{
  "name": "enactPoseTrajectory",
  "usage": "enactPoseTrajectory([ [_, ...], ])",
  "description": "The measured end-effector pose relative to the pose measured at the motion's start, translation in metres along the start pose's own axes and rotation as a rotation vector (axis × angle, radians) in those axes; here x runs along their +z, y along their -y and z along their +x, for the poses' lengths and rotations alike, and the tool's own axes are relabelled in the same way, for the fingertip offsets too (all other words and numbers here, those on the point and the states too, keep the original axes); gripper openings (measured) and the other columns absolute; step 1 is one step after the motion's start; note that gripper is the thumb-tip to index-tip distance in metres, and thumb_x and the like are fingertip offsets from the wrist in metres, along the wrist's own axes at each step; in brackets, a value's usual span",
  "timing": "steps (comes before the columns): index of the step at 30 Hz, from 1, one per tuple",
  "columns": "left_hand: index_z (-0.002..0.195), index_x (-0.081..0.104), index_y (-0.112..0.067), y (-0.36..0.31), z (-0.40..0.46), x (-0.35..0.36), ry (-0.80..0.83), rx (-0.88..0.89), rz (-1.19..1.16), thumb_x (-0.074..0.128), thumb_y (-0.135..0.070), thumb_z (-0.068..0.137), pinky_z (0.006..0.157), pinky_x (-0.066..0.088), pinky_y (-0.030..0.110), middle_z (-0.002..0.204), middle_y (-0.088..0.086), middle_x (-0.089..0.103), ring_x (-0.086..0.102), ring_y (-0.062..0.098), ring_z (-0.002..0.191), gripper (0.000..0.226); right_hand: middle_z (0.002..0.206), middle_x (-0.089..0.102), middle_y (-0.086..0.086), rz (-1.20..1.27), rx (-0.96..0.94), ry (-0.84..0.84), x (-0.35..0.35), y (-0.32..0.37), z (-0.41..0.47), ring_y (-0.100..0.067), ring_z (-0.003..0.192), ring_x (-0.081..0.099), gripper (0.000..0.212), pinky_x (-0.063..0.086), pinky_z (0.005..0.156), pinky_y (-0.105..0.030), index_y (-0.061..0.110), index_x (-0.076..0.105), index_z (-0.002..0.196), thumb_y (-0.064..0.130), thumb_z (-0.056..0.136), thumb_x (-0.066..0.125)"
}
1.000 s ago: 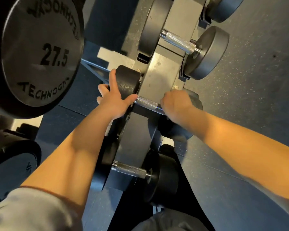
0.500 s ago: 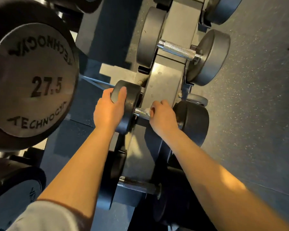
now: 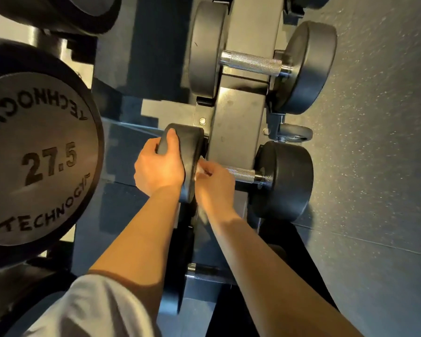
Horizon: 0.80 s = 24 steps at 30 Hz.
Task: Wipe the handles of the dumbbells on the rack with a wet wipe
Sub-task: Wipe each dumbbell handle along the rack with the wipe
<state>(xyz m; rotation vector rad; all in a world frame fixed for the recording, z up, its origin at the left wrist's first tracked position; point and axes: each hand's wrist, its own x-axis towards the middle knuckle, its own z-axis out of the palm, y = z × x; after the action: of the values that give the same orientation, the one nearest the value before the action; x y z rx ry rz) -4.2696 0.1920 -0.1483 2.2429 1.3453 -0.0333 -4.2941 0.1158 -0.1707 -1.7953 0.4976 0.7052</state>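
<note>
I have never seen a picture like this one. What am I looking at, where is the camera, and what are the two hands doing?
There is no machine here, only a person. The camera sits on the person's head and looks down, so you see both forearms from above.

In front stands a dark metal rack that carries dumbbells one above another. The left hand grips the left weight of the middle dumbbell. The right hand is curled around its metal handle at the left end and holds a white wet wipe, of which only a small piece shows. The upper dumbbell rests untouched. The large disc marked 27.5 on the left is the end of another, heavier dumbbell. The grey speckled area is the floor.
</note>
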Motion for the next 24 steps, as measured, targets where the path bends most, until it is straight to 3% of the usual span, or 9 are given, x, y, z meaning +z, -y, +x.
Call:
enactPoseTrajectory([
  [4, 0.085, 0.058, -0.028, 0.0, 0.0, 0.0, 0.01, 0.006, -0.017, 0.045, -0.059, 0.093, 0.073, 0.032, 0.028, 0.068, -0.016, 0.049, 0.047, 0.009, 0.069, 0.035, 0.105, 0.066, -0.014, -0.085, -0.066, 0.01, -0.003, 0.0, 0.0, -0.028, 0.101, 0.061, 0.024, 0.044, 0.088, -0.033, 0.005, 0.067, 0.106, 0.01, 0.096, 0.045],
  [7, 0.087, 0.059, -0.026, 0.0, 0.0, 0.001, 0.005, 0.013, -0.01, 0.044, -0.06, 0.093, 0.072, 0.032, 0.029, 0.068, -0.015, 0.048, 0.044, 0.007, 0.065, 0.038, 0.103, 0.066, -0.017, -0.381, -0.158, 0.041, -0.009, 0.011, 0.02, -0.033, 0.097, 0.061, 0.029, 0.041, 0.077, -0.033, 0.002, 0.065, 0.101, 0.018, 0.1, 0.04],
  [10, 0.085, 0.058, -0.026, 0.001, 0.0, 0.002, 0.004, 0.004, -0.009, 0.043, -0.059, 0.094, 0.071, 0.031, 0.029, 0.068, -0.014, 0.048, 0.045, 0.006, 0.065, 0.037, 0.106, 0.064, -0.016, -0.482, -0.141, 0.131, -0.019, 0.025, 0.048, -0.032, 0.102, 0.06, 0.023, 0.04, 0.075, -0.031, 0.001, 0.063, 0.106, 0.014, 0.097, 0.046],
  [13, 0.089, 0.06, -0.025, 0.001, 0.0, 0.001, 0.0, 0.01, -0.005, 0.042, -0.059, 0.094, 0.072, 0.032, 0.029, 0.075, -0.011, 0.053, 0.05, 0.012, 0.077, 0.039, 0.103, 0.062, -0.013, -0.599, 0.003, 0.341, -0.026, 0.038, 0.078, -0.027, 0.099, 0.057, 0.024, 0.039, 0.075, -0.029, -0.001, 0.059, 0.114, 0.01, 0.094, 0.051],
  [16, 0.09, 0.058, -0.029, 0.002, 0.001, 0.001, 0.008, 0.006, -0.012, 0.043, -0.057, 0.095, 0.073, 0.031, 0.028, 0.079, -0.01, 0.053, 0.049, 0.013, 0.082, 0.031, 0.127, 0.055, -0.017, -0.597, 0.128, 0.55, -0.029, 0.042, 0.095, -0.027, 0.101, 0.052, 0.034, 0.041, 0.073, -0.031, -0.002, 0.053, 0.127, 0.009, 0.095, 0.051],
  [18, 0.09, 0.058, -0.029, 0.0, 0.002, 0.002, 0.009, 0.009, -0.011, 0.044, -0.055, 0.095, 0.072, 0.031, 0.027, 0.073, -0.013, 0.05, 0.049, 0.012, 0.08, 0.03, 0.121, 0.056, -0.017, -0.591, 0.131, 0.54, -0.025, 0.043, 0.098, -0.028, 0.104, 0.055, 0.034, 0.041, 0.079, -0.032, -0.001, 0.053, 0.128, 0.011, 0.096, 0.049],
  [20, 0.088, 0.059, -0.029, 0.001, 0.003, 0.002, 0.003, 0.013, -0.012, 0.044, -0.054, 0.096, 0.071, 0.031, 0.026, 0.071, -0.014, 0.049, 0.049, 0.011, 0.079, 0.03, 0.1, 0.058, -0.013, -0.65, 0.077, 0.493, -0.019, 0.039, 0.096, -0.021, 0.084, 0.054, 0.023, 0.04, 0.077, -0.028, 0.0, 0.06, 0.114, 0.01, 0.096, 0.049],
  [22, 0.087, 0.057, -0.03, 0.002, 0.003, 0.001, 0.006, 0.014, -0.01, 0.044, -0.053, 0.096, 0.067, 0.031, 0.026, 0.07, -0.015, 0.049, 0.048, 0.01, 0.077, 0.028, 0.082, 0.053, -0.007, -0.65, -0.023, 0.362, -0.016, 0.031, 0.087, -0.017, 0.07, 0.05, 0.014, 0.039, 0.071, -0.027, 0.002, 0.062, 0.094, 0.009, 0.094, 0.051],
  [24, 0.087, 0.056, -0.03, 0.003, 0.003, 0.001, 0.012, 0.02, -0.015, 0.044, -0.053, 0.096, 0.067, 0.032, 0.026, 0.069, -0.016, 0.048, 0.048, 0.009, 0.077, 0.027, 0.078, 0.05, -0.005, -0.604, -0.136, 0.218, -0.016, 0.021, 0.074, -0.019, 0.074, 0.049, 0.016, 0.037, 0.069, -0.027, 0.003, 0.064, 0.093, 0.009, 0.093, 0.05],
])
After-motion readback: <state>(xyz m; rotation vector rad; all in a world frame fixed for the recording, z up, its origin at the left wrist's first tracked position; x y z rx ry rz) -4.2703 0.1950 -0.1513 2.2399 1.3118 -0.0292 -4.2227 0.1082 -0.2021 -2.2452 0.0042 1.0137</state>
